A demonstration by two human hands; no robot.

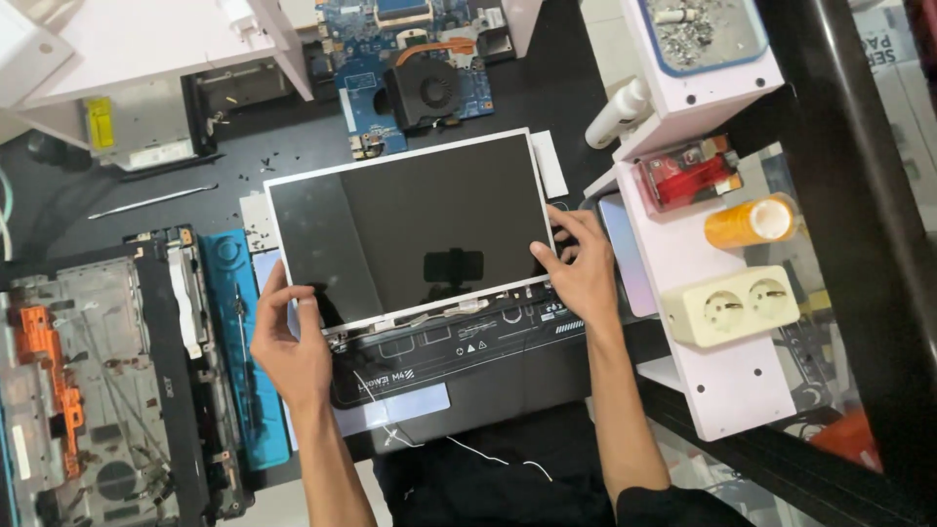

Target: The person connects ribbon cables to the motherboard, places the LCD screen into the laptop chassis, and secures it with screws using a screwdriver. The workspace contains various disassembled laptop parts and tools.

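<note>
The screen panel [410, 226] lies flat and face up at the centre of the black workbench [556, 88], its long axis running left to right with the right end tilted slightly away from the person. Both hands hold it at the near corners. The left hand [291, 344] grips the near left corner, thumb laid over the white edge of the panel and fingers curled beneath. The right hand [578, 265] grips the right edge just above the near right corner, fingertips pressed on the frame. The panel therefore lies ahead of both hands, between them, and neither hand is clearly nearer to its centre. The near edge of the panel rests over a dark flat slab [459, 361] with white symbols printed along its top. A thin white wire [488, 457] trails from that slab toward the person. Beyond the far edge of the panel sits a blue circuit board [366, 59] with a round black fan [427, 90]. To the left lies an opened laptop base [98, 390] with an orange strip, and beside it a blue mat [229, 342]. To the right a white shelf [683, 254] carries a cream double socket [732, 304], an orange cylinder with a white cap [752, 221] and a red box in a clear case [688, 174]. A white bottle [617, 115] lies near the upper shelf tier.
</note>
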